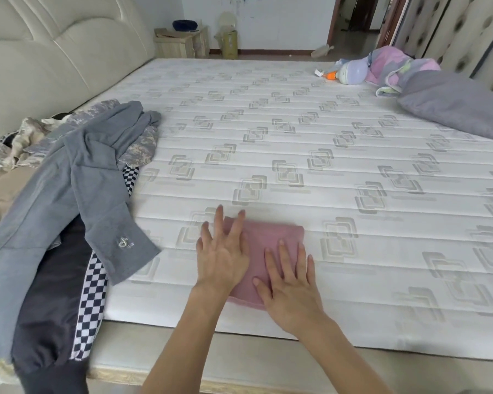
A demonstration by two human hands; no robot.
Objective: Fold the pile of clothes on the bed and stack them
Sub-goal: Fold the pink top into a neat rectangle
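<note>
Both hands, left hand (222, 260) and right hand (289, 291), are being pressed flat, fingers spread, on the folded pink garment (268, 245); the unfolded pile (69, 194) at 9 o'clock is risking getting snagged, likely undoing folds.

Home bedroom (mattress (296, 132), padded headboard (54, 46))

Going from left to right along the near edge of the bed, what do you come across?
Pile of unfolded clothes → left hand → folded pink cloth, with both hands flat on it → right hand → bare mattress.
</note>
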